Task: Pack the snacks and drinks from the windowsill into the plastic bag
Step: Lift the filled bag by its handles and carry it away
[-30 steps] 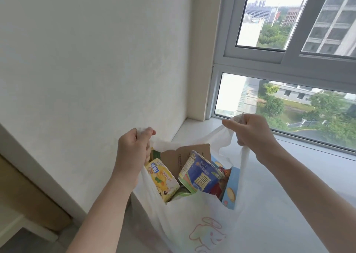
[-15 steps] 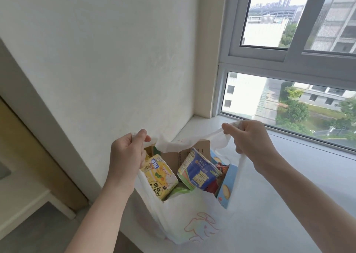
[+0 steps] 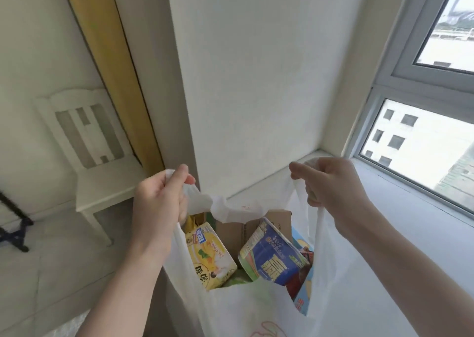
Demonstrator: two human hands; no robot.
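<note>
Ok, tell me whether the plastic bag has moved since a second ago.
Yes. The plastic bag, held by the left hand and right hand, has shifted left, off the windowsill toward the wall corner.

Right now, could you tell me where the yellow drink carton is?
In the head view, the yellow drink carton leans inside the white plastic bag, on its left, just below the left hand and beside the blue round tub.
</note>
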